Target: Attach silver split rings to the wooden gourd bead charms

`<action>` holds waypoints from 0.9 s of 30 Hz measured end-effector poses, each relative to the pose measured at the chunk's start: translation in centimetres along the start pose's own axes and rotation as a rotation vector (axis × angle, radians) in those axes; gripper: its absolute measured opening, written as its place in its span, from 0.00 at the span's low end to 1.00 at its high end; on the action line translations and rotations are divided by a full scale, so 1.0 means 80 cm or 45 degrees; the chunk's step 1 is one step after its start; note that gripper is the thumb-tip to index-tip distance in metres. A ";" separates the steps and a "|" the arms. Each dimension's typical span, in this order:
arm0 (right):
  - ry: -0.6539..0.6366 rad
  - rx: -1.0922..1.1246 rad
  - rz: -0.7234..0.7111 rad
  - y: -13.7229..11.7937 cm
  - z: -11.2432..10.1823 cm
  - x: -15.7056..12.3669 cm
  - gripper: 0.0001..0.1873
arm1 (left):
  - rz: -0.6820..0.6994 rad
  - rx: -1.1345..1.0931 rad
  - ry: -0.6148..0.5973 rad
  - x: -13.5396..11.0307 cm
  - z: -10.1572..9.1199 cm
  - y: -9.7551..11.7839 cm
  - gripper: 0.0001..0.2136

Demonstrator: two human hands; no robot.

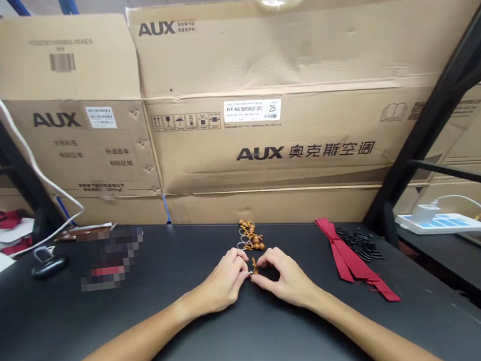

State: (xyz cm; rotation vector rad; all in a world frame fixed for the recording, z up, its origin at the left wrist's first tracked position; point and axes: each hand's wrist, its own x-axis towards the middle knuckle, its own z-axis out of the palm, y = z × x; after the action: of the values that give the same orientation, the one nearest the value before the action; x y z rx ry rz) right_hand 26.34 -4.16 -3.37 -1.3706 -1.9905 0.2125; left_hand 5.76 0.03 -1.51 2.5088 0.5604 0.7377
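Note:
My left hand is closed in a pinch, with a small silvery metal piece of a keychain showing at its fingertips. A short orange-brown cord of this keychain stands up between my two hands. My right hand curves around from the other side, thumb and index finger apart, the thumb tip close to the metal piece and cord. Whether it touches them is hard to make out. Just beyond my fingers lies a small pile of keychains with brown gourd-shaped beads, orange cords and metal rings.
Red fabric strips and a heap of black rings lie to the right. On the left are a black oval object and a blurred-out item. Cardboard panels stand along the back of the black table.

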 end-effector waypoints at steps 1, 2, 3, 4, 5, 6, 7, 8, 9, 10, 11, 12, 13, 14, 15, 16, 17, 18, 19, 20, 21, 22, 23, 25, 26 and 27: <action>0.002 -0.069 -0.042 0.000 0.000 -0.001 0.09 | 0.006 0.006 0.005 0.000 0.000 0.000 0.09; 0.004 -0.124 -0.074 0.000 0.000 -0.001 0.07 | 0.013 0.014 0.008 0.000 0.000 0.000 0.09; 0.005 -0.163 -0.098 0.001 0.001 -0.001 0.06 | 0.016 0.023 0.008 0.000 0.000 0.000 0.09; 0.006 -0.188 -0.115 0.002 0.002 -0.001 0.04 | 0.020 0.039 0.004 0.000 -0.001 0.000 0.08; 0.010 -0.202 -0.125 0.003 0.002 -0.001 0.04 | 0.026 0.063 -0.001 0.000 -0.001 0.000 0.08; 0.013 -0.209 -0.134 0.004 0.003 -0.001 0.04 | 0.034 0.098 -0.008 0.000 -0.001 0.001 0.08; 0.015 -0.212 -0.143 0.006 0.003 0.000 0.04 | 0.044 0.141 -0.016 -0.001 -0.001 0.001 0.08; 0.015 -0.213 -0.153 0.007 0.004 0.000 0.04 | 0.056 0.190 -0.027 -0.001 -0.001 0.001 0.08; 0.013 -0.212 -0.160 0.008 0.003 0.000 0.03 | 0.065 0.241 -0.036 -0.002 -0.001 0.002 0.08; 0.009 -0.209 -0.164 0.008 0.003 0.000 0.03 | 0.069 0.287 -0.040 -0.002 0.000 0.002 0.08; 0.002 -0.201 -0.167 0.008 0.002 0.000 0.03 | 0.064 0.322 -0.040 -0.003 0.001 0.001 0.08; -0.007 -0.189 -0.172 0.008 0.002 0.000 0.03 | 0.052 0.345 -0.036 -0.004 0.002 0.001 0.07; -0.017 -0.173 -0.179 0.007 0.001 -0.001 0.02 | 0.038 0.355 -0.023 -0.004 0.002 0.000 0.07; -0.026 -0.154 -0.186 0.006 0.001 -0.001 0.02 | 0.023 0.356 -0.007 -0.004 0.003 0.000 0.08; -0.035 -0.133 -0.194 0.005 0.000 -0.001 0.03 | 0.008 0.352 0.014 -0.005 0.004 -0.001 0.09; -0.047 -0.113 -0.202 0.004 0.000 -0.001 0.03 | -0.001 0.348 0.034 -0.005 0.005 -0.001 0.09; -0.060 -0.096 -0.207 0.004 0.000 -0.002 0.04 | -0.003 0.347 0.052 -0.005 0.006 -0.002 0.09; -0.073 -0.083 -0.211 0.003 0.000 -0.002 0.04 | 0.003 0.348 0.069 -0.005 0.006 -0.003 0.08; -0.086 -0.074 -0.214 0.003 0.000 -0.002 0.05 | 0.012 0.352 0.082 -0.005 0.007 -0.003 0.07; -0.098 -0.068 -0.215 0.003 0.000 -0.002 0.05 | 0.021 0.357 0.090 -0.005 0.008 -0.004 0.06; -0.107 -0.066 -0.216 0.004 0.001 -0.002 0.05 | 0.028 0.359 0.094 -0.005 0.008 -0.005 0.06; -0.109 -0.068 -0.214 0.005 0.001 -0.002 0.05 | 0.032 0.356 0.092 -0.004 0.008 -0.006 0.06; -0.104 -0.077 -0.209 0.006 0.002 -0.002 0.05 | 0.031 0.345 0.088 -0.004 0.008 -0.007 0.07; -0.071 -0.109 -0.189 0.009 0.002 -0.001 0.05 | 0.030 0.301 0.073 -0.004 0.008 -0.008 0.06; -0.050 -0.129 -0.173 0.011 0.003 0.000 0.06 | 0.032 0.274 0.066 -0.004 0.008 -0.008 0.06; -0.030 -0.146 -0.155 0.012 0.003 0.000 0.06 | 0.034 0.253 0.061 -0.003 0.007 -0.008 0.06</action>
State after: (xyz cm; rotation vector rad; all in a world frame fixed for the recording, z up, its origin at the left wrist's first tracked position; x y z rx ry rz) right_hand 26.91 -3.67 -4.01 -1.3165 -2.1264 0.0599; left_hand 5.71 0.26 -2.42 2.6913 0.6470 0.7883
